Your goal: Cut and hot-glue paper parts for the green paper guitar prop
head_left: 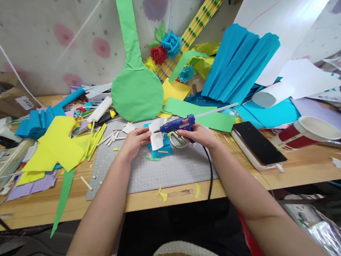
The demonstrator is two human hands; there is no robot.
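My left hand [138, 141] pinches the left edge of a small white folded paper piece [157, 140]. Closed around the handle of a blue hot glue gun [178, 124] is my right hand [200, 135]. The gun's nozzle points left and meets or overlaps the paper; whether they touch I cannot tell. A long translucent glue stick [217, 110] sticks out of its back. Below the hands, a blue paper piece [163, 150] and a roll of tape [178, 141] rest on the grey cutting mat [163, 175].
A green paper-covered banjo-like shape [137, 93] leans at the back. Yellow paper [60, 142] and white sticks [111, 137] lie left. On the right are blue crepe paper [239, 65], a phone [259, 141] and a paper cup [302, 131]. A black cord [209, 172] hangs over the table edge.
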